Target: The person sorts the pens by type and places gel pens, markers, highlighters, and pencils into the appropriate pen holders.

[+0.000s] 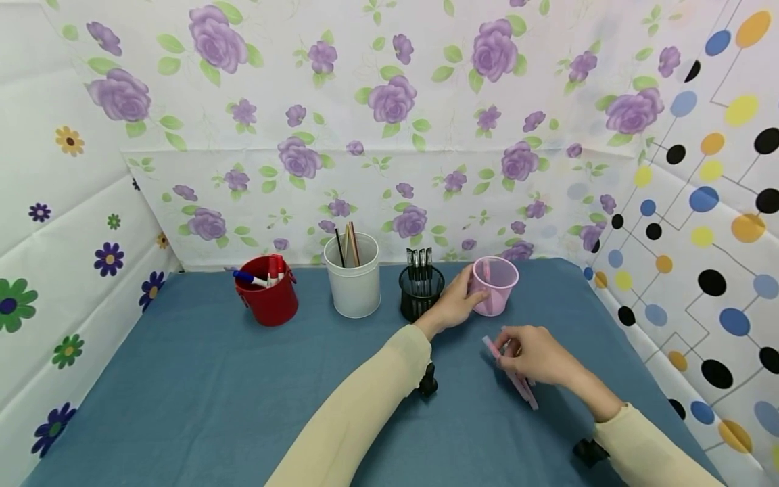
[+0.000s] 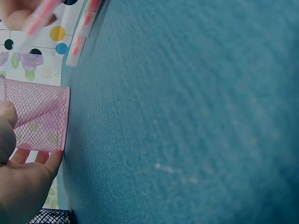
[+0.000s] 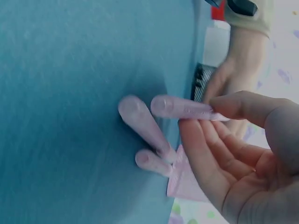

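Observation:
My left hand (image 1: 453, 301) holds the side of a pink mesh pen cup (image 1: 496, 301), which stands upright on the table. A pink pen shows inside the cup, leaning against its wall. Between thumb and fingers, my right hand (image 1: 538, 355) pinches a translucent pink pen (image 3: 182, 107), raised in front of the cup. Beneath that hand more pink pens lie on the cloth: a thicker-looking pen (image 3: 142, 122) and a shorter-looking pen (image 3: 153, 163) in the right wrist view. In the left wrist view, reddish parts show through a clear pen (image 2: 77, 49) on the table.
Left of the pink cup stands a black mesh cup (image 1: 416, 304) of black pens. Farther left are a white bin (image 1: 356, 291) with pencils and a red bucket (image 1: 270, 308) with markers. Blue cloth (image 1: 243, 406) covers the table; patterned sheets (image 1: 389, 182) rise behind and beside it.

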Demonstrator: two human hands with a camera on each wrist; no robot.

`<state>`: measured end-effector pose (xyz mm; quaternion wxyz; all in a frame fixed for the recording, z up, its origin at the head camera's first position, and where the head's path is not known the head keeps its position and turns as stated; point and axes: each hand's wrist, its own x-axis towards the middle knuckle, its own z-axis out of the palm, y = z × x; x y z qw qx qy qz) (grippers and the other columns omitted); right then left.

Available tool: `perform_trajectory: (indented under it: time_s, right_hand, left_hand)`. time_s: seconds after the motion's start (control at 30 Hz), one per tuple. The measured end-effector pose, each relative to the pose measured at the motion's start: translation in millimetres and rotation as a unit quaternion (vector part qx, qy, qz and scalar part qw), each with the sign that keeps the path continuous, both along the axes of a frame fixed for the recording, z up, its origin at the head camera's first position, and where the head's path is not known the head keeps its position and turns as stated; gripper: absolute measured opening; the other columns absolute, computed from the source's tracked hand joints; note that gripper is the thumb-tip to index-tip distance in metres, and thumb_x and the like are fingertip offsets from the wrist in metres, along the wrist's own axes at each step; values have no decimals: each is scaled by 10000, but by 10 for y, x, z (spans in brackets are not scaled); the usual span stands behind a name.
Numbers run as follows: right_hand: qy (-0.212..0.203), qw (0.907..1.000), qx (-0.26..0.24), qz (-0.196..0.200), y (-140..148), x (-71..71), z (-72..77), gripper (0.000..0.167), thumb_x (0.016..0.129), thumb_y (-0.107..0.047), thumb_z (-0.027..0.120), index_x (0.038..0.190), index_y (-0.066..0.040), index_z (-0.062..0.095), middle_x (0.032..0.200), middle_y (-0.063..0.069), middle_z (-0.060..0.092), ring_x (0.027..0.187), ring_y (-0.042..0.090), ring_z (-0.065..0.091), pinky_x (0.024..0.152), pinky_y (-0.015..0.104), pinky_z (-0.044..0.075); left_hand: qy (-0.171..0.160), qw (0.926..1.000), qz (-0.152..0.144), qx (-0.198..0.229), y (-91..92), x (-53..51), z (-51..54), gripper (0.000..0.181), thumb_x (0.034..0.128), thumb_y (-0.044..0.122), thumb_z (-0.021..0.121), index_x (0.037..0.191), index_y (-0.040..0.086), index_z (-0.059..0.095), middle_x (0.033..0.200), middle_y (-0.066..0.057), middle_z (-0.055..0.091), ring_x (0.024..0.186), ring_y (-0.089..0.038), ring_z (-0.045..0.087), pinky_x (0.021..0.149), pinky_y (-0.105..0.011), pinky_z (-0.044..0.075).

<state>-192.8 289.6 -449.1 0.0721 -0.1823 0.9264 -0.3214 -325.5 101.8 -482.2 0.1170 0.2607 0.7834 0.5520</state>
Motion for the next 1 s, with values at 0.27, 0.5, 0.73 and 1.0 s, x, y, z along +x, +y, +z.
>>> perform_trajectory:
  time_s: [0.27,0.5,0.73,1.0]
  right_hand:
    - [-639,9910,-1016,-592,223,-109,88,274,1029,-168,713,1237,10,697,938,103,732,777,227,752,683,349,658]
    - [-702,9815,-1507,-948,430,-186,127,399,1037,-210,723,1327,48,631,1079,218,733,874,254,772,777,427,668]
    - [-630,9752,-1724,-1240,586,-276,134,417,1040,-227,725,1336,44,612,1098,210,718,908,242,765,807,457,664]
    - [-330,9702,-1960,-1386,728,-388,161,447,1064,-233,689,1375,69,579,1132,213,713,882,207,773,833,460,657]
  left_hand:
    - [49,10000,7,42,8,-1,-2,671,1120,247,583,1694,204,239,1670,-80,386,1546,-218,388,1233,-402,403]
    - [-14,9999,-21,116,11,4,0,676,1115,241,589,1693,201,241,1678,-87,374,1552,-240,383,1232,-411,406]
    - [1,10000,-25,78,2,5,10,682,1114,235,591,1694,189,236,1678,-94,372,1555,-245,378,1234,-410,402]
    - [39,10000,1,20,4,12,12,679,1115,235,589,1694,186,237,1675,-98,377,1551,-250,385,1233,-411,405]
